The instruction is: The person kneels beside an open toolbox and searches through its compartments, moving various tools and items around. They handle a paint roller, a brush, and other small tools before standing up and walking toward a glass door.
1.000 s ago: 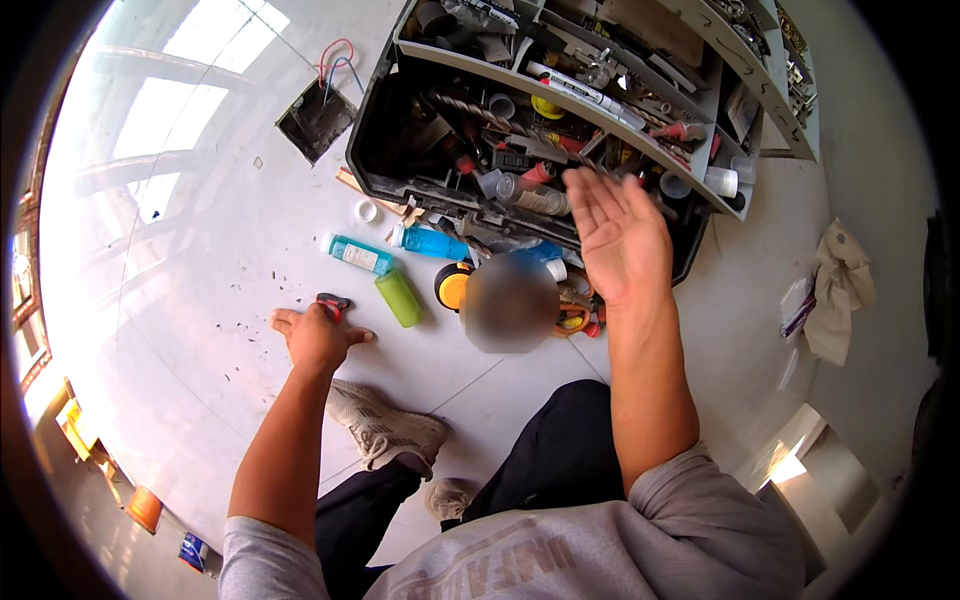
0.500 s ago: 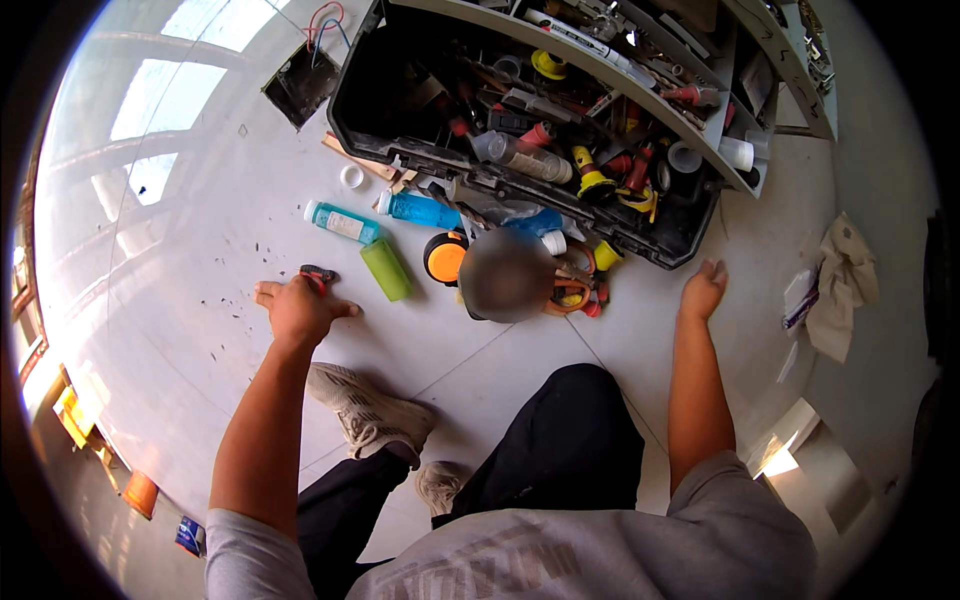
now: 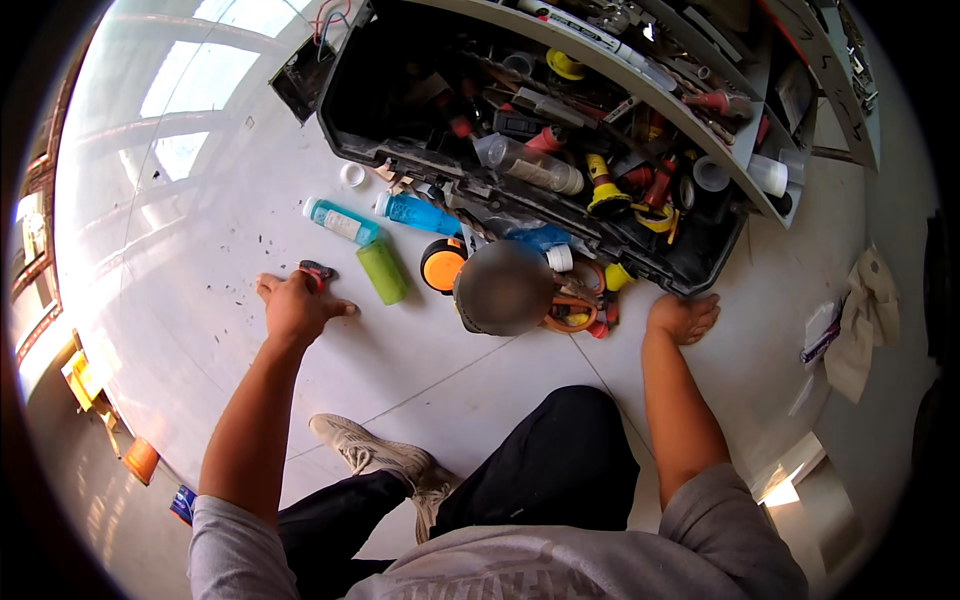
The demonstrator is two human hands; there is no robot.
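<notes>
My left hand (image 3: pixel 297 308) is spread on the floor, its thumb pointing right. Just past its fingers is a small red-and-black tool (image 3: pixel 318 270); the hand partly covers it, and its kind is unclear. A green cylindrical bottle (image 3: pixel 382 272) lies to the right of this hand. My right hand (image 3: pixel 684 318) is open, palm down, with fingers pointing right, beside the near right corner of the black toolbox (image 3: pixel 690 280). Nothing shows in its grasp.
Blue bottles (image 3: pixel 340 220), an orange-and-black tape measure (image 3: pixel 442 266), a blurred round object (image 3: pixel 504 288) and orange-handled tools (image 3: pixel 572 312) lie before the toolbox. A grey tray (image 3: pixel 640 75) of hardware crosses its top. Crumpled beige cloth (image 3: pixel 862 325) lies right; an open floor box (image 3: pixel 303 80) sits far left.
My right hand has come down and left beside the toolbox corner, its fingers now turned to the right. My left hand stays by the red-and-black tool. The view has shifted slightly.
</notes>
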